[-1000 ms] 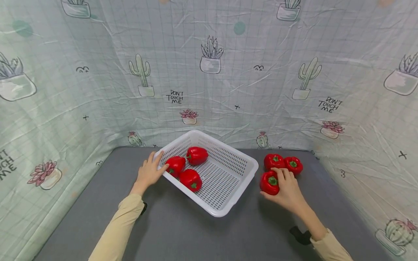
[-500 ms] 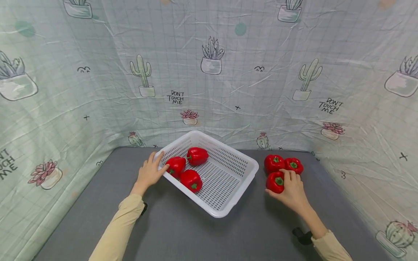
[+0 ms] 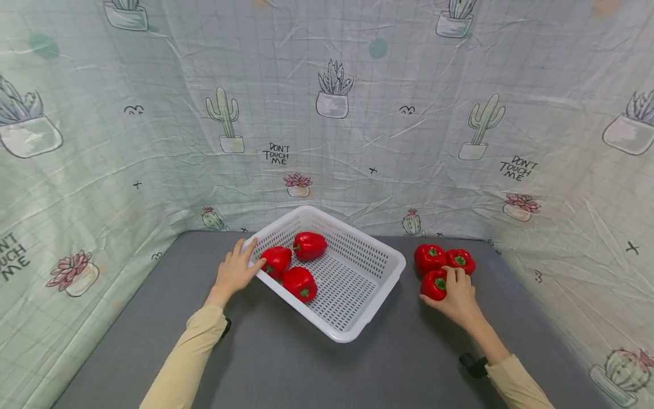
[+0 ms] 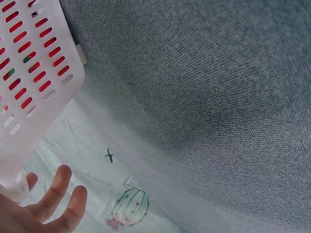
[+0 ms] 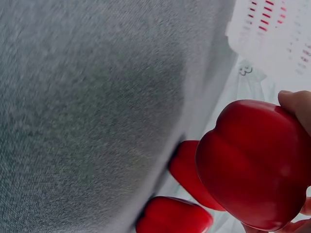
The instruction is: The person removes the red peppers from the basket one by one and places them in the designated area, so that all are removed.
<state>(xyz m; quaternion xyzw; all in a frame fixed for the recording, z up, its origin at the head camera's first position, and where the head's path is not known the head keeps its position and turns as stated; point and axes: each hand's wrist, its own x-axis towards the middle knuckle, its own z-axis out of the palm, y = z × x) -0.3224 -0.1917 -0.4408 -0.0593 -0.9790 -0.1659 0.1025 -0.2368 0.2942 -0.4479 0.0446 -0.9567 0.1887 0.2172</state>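
My right hand (image 3: 458, 298) grips a red bell pepper (image 3: 433, 285) by its sides, thumb and fingers spread round it, green stem up. In the right wrist view this bell pepper (image 5: 255, 165) fills much of the lower right. Just behind it are two more red bell peppers, one at the left (image 3: 429, 259) and one at the right (image 3: 461, 261). My left hand (image 3: 236, 275) holds the left corner of a white perforated basket (image 3: 369, 319), thumb over its rim. Inside the basket, three red bell peppers (image 3: 309, 246) lie toward the left end.
The basket stands at an angle on a grey cloth-like tabletop (image 3: 327, 375). Behind and to both sides hangs a pale curtain (image 3: 327, 147) printed with cacti. Each wrist carries a black strap (image 3: 474, 366).
My right hand has moved to the right with its bell pepper, closer to the two behind it. The left hand and the basket have stayed in place.
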